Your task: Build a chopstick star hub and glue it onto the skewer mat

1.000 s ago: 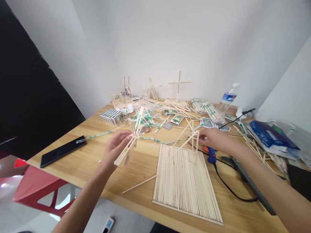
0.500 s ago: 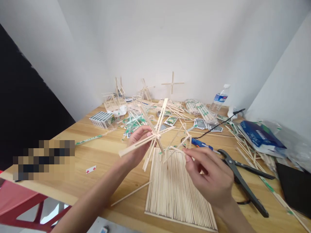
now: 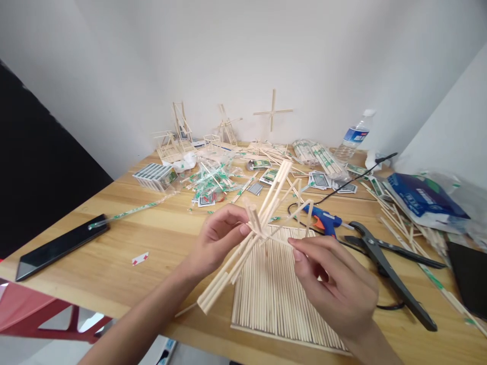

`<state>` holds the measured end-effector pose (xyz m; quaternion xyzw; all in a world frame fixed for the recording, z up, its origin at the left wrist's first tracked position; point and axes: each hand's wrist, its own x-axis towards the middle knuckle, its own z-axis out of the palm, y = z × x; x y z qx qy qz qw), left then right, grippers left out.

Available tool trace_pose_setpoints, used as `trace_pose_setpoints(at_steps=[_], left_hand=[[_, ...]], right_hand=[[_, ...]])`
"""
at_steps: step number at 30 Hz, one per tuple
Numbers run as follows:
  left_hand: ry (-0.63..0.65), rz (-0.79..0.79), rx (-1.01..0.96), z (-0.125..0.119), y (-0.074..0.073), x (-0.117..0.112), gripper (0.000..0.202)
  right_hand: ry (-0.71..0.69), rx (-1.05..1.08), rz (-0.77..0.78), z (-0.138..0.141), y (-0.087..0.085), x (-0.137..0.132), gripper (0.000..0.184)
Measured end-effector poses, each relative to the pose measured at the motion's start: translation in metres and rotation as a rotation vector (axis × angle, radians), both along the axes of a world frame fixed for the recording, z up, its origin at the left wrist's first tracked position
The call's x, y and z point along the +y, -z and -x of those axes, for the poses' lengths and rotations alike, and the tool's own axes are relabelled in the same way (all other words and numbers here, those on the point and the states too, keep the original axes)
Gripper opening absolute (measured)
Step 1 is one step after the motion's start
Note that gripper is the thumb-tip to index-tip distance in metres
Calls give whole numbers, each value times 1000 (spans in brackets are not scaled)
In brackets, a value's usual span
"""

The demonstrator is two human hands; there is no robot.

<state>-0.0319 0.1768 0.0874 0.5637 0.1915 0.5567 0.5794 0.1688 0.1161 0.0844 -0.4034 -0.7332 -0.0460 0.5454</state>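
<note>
My left hand (image 3: 216, 241) is closed on the hub of a windmill-like cross of wooden chopsticks (image 3: 251, 230), held above the table. Its long blades run from lower left to upper right. My right hand (image 3: 335, 286) is just to the right of it, fingers curled, thumb and forefinger pinching a thin stick of a small stick frame (image 3: 300, 213) that meets the windmill piece. Below both hands lies a flat mat of chopsticks laid side by side (image 3: 274, 299) on the wooden table (image 3: 114, 243).
A blue glue gun (image 3: 323, 219) and black shears (image 3: 391, 253) lie right of the mat. A black phone (image 3: 57, 247) sits at left. Chopstick packs, wrappers, stick models and a water bottle (image 3: 353, 137) crowd the back; a blue bag (image 3: 422, 203) lies at right.
My right hand drew back from the glue gun, which now lies on the table, and came to the stick frame. My left hand lifted, turned and brought the windmill piece toward the centre.
</note>
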Motion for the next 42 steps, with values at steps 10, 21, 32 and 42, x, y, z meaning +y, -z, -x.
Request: trace_pose_setpoints(at_steps=[10, 21, 32, 42], left_hand=[[-96, -247, 157, 4, 2, -2, 10], [-112, -541, 265, 9, 3, 0, 17], [-47, -531, 373, 7, 3, -3, 20], [-3, -496, 397, 7, 2, -1, 23]], right_hand=[[36, -63, -19, -4, 0, -6, 21], [-86, 58, 76, -1, 2, -8, 26], [-126, 257, 261, 8, 10, -10, 18], [-73, 286, 246, 10, 11, -10, 17]])
